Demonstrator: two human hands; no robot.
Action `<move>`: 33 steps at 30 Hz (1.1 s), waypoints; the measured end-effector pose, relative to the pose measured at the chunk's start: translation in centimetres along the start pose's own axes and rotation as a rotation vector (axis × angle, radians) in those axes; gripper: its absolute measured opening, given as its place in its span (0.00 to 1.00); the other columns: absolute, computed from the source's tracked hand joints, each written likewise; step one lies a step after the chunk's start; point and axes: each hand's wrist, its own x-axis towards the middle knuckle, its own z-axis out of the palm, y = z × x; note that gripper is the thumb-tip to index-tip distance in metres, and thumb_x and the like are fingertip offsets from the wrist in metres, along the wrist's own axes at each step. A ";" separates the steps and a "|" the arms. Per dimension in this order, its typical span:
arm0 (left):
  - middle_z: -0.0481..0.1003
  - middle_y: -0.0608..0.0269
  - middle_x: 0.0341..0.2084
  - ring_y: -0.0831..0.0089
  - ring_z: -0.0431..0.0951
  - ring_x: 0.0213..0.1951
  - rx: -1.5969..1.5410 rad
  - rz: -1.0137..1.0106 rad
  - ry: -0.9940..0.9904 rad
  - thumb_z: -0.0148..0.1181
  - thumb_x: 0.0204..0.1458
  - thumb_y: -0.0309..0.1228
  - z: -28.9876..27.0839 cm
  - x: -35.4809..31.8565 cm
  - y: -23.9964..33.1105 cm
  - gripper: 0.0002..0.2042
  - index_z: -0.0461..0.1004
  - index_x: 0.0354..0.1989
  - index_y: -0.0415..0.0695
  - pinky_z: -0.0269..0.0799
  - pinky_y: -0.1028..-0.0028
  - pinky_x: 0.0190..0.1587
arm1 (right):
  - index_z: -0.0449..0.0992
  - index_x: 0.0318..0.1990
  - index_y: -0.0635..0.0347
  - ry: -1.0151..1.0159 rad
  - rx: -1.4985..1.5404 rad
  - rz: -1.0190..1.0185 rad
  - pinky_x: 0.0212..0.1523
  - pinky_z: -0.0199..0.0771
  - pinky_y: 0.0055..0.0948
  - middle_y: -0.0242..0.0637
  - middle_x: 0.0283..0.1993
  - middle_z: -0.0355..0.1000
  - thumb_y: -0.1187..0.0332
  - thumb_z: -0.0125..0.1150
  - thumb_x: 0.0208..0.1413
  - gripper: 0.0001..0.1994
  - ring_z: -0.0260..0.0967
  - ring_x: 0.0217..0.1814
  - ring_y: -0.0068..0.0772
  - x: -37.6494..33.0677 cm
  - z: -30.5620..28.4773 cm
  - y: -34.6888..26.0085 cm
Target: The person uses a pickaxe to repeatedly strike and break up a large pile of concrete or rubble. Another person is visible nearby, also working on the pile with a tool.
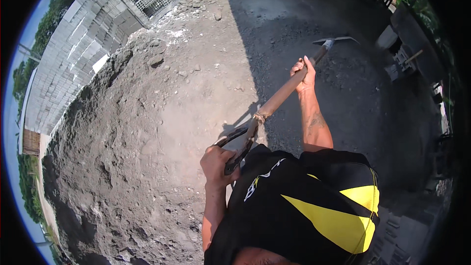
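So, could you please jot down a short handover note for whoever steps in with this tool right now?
Left hand: closed on the grip end of the long-handled hoe.
Right hand: closed on the shaft further up, near the metal blade.
The blade is raised off the ground, over the shaded dark gravel.
A large heap of grey sand lies to the left, a block wall beyond it.
How much digging is done or left cannot be judged here.

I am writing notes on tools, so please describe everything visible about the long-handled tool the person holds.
The hoe has a long, pale brown wooden-looking shaft and a flat grey metal blade at the far end. Its near end is dark and split, with cord wrapped just above. It slants up to the right over dark soil. The left hand grips the near end, the right hand near the blade.
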 end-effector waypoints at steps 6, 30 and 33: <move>0.69 0.63 0.18 0.74 0.70 0.20 0.033 -0.910 0.325 0.57 0.32 0.18 -0.6 -11.1 -0.7 0.12 0.71 0.30 0.40 0.65 0.78 0.23 | 0.61 0.20 0.52 0.367 -0.487 0.361 0.15 0.58 0.19 0.24 0.14 0.56 0.69 0.56 0.49 0.11 0.53 0.13 0.19 3.0 -6.5 12.1; 0.60 0.69 0.12 0.77 0.61 0.13 0.082 0.059 3.181 0.51 0.46 0.22 9.7 -20.0 22.7 0.05 0.64 0.27 0.48 0.62 0.74 0.18 | 0.68 0.28 0.63 -1.132 -2.035 2.318 0.25 0.70 0.32 0.35 0.22 0.66 0.69 0.57 0.45 0.07 0.66 0.22 0.32 -45.5 -31.5 34.7; 0.61 0.67 0.12 0.78 0.61 0.13 0.307 -0.066 3.197 0.48 0.43 0.18 5.2 -33.6 16.5 0.06 0.66 0.30 0.42 0.59 0.78 0.15 | 0.66 0.29 0.63 -1.516 -1.756 2.598 0.25 0.70 0.28 0.34 0.24 0.67 0.68 0.57 0.47 0.09 0.66 0.22 0.27 -48.1 -27.5 35.9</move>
